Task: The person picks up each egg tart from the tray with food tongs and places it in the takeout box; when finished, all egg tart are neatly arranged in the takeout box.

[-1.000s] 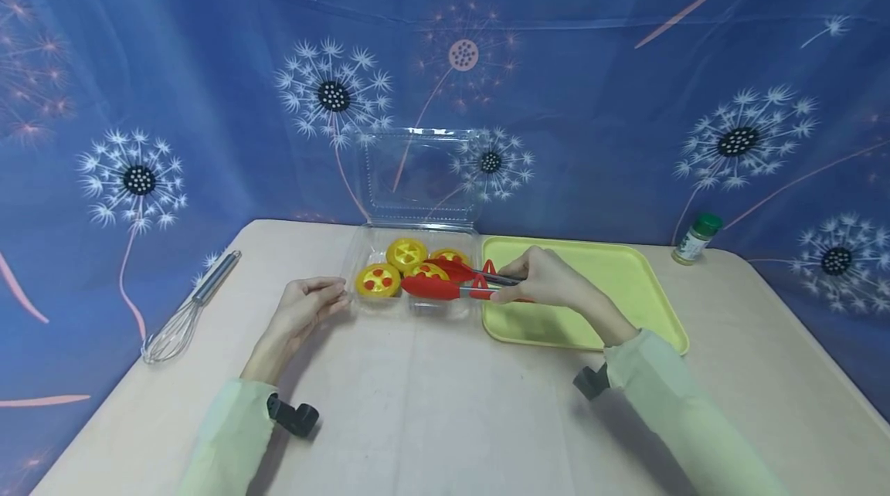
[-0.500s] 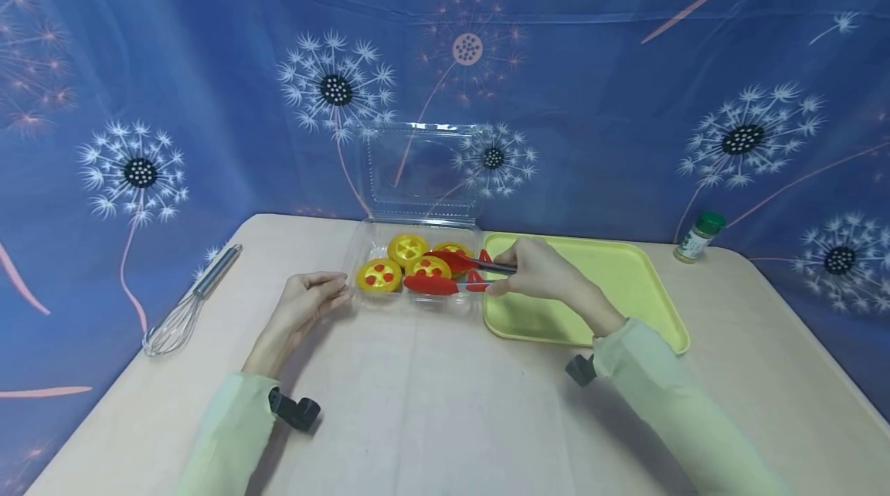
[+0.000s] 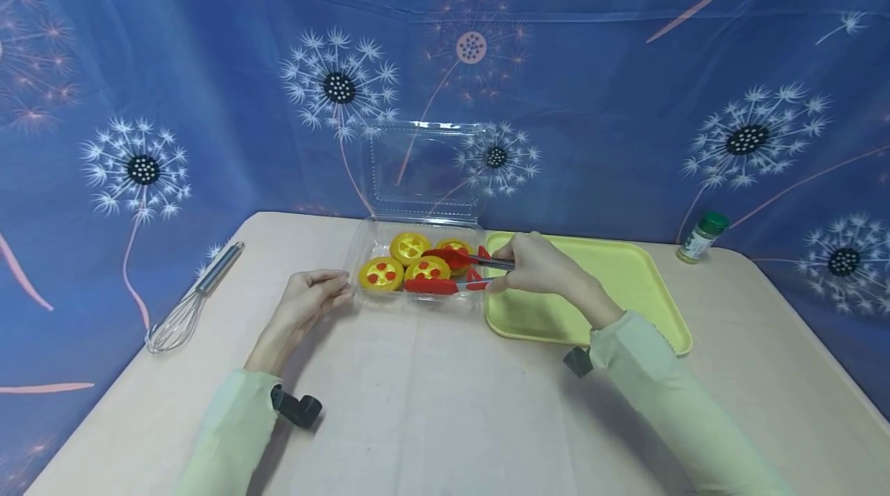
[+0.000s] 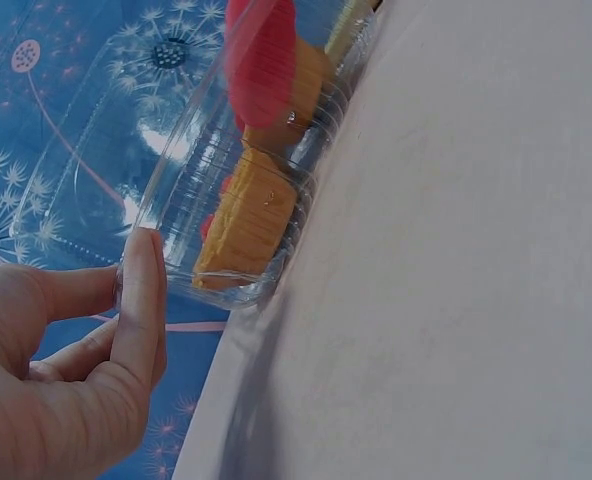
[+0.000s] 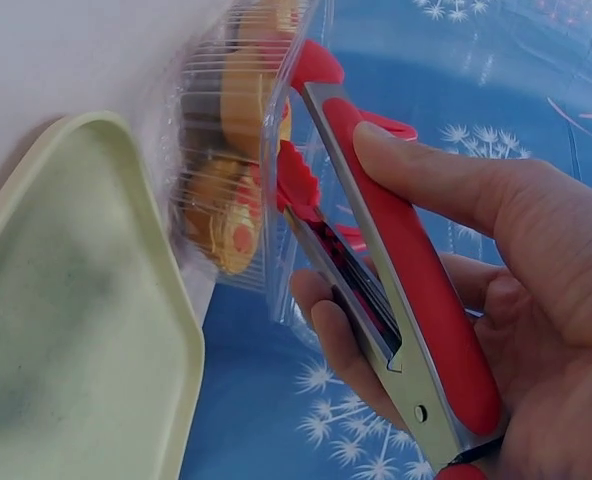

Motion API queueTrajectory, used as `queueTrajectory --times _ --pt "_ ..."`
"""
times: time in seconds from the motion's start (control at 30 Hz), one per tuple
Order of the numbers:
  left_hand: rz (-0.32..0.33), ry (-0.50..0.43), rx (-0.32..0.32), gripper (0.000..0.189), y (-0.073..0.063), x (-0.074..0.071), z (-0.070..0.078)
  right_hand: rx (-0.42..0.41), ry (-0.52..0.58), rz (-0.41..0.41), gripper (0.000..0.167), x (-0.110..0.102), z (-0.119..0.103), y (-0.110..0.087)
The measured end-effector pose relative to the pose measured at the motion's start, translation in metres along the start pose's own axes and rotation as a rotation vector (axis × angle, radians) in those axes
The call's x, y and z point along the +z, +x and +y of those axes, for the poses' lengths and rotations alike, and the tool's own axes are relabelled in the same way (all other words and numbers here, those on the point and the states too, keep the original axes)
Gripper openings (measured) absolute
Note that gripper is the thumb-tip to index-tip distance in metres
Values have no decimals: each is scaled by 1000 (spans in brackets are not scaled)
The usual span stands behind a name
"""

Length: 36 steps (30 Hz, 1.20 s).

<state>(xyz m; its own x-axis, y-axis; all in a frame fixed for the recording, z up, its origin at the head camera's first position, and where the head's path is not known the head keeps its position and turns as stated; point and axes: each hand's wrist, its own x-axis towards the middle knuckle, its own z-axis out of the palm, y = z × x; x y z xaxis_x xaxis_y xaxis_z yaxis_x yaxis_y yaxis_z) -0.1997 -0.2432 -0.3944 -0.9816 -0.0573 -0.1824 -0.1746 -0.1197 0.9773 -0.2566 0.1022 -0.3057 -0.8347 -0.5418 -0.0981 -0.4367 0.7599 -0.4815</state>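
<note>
My left hand (image 3: 302, 307) pinches the left rim of a clear plastic clamshell box (image 4: 266, 295) between thumb and fingers. Inside the box sit several round yellow toy tarts (image 3: 381, 274) with red spots on top; one (image 3: 410, 247) shows a yellow pattern instead. In my right hand (image 3: 542, 268) is a pair of red-tipped kitchen tongs (image 5: 411, 260), gripped by the handles with the thumb on the red grip. The tong heads (image 3: 431, 287) reach into the box, spread on either side of the front right tart (image 3: 427, 268). Whether they touch it I cannot tell.
Right of the box lies a yellow tray (image 3: 626, 272), partly under my right hand. A green-capped spice jar (image 3: 702, 237) stands at the back right. A whisk (image 3: 195, 299) lies on the left. The box's lid (image 3: 427, 171) stands raised behind it, before a blue patterned cloth.
My right hand has moved slightly left, bringing the tong heads down around the front right tart. The left hand stays at the box rim. The head view has shifted a little.
</note>
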Motion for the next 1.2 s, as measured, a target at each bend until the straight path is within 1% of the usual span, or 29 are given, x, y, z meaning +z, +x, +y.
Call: queueTrajectory --times 0.1,0.3,0.6,0.77,0.87,1.0,1.1,1.2 --pt "3 5 -5 44 1 2 1 -16 -6 3 23 0 5 0" --pt "8 4 -21 45 1 6 5 -20 0 23 25 -3 13 -1" --pt "2 2 -10 44 3 8 7 -5 40 56 43 -11 24 -3" --pt "1 0 -8 44 3 9 7 1 70 70 37 -14 30 -6" --pt "4 2 -11 44 4 9 6 17 90 85 39 -15 32 -10" --pt "7 9 -19 45 3 8 5 61 162 96 51 -16 38 -16" --pt "7 11 -25 45 2 7 4 91 214 107 64 -17 46 -24" --pt "1 7 -20 46 0 5 3 116 254 126 73 -19 54 -34"
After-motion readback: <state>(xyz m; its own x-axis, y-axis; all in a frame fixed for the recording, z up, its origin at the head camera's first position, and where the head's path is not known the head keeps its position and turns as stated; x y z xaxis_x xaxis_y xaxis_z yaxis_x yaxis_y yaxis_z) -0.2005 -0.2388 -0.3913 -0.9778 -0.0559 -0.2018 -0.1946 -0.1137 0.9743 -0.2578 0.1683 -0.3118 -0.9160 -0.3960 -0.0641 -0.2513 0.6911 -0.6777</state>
